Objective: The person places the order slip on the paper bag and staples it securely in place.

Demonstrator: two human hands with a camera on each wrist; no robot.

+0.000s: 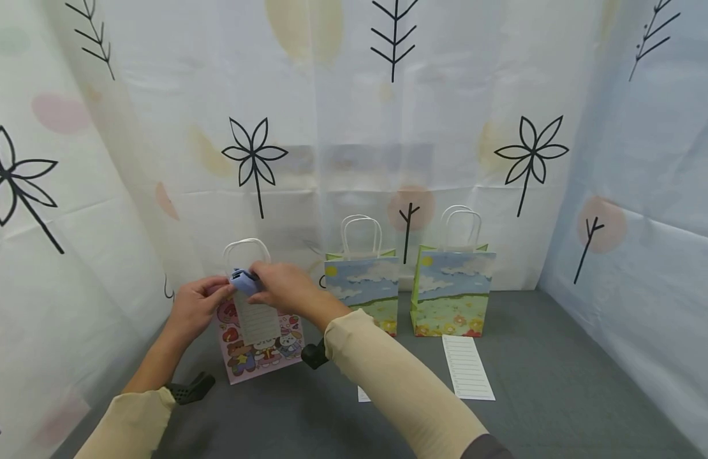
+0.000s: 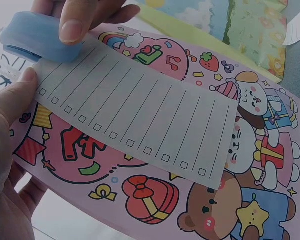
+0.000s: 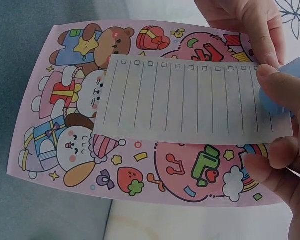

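Backdrop, head view: hanging behind the grey counter, pink bag tilting at left
Left fingers, left wrist view: gripping the bag's top, checklist lying against its front
Right fingers, right wrist view: grasping the blue stapler over the checklist's end
Risk: checklist possibly skewing if the left grip is loosening

Left: pink bag, cartoon-animal print; ruled white card; light-blue device. Right: bags, blue-sky-and-green-meadow print. Far: white backdrop, black plant outlines.
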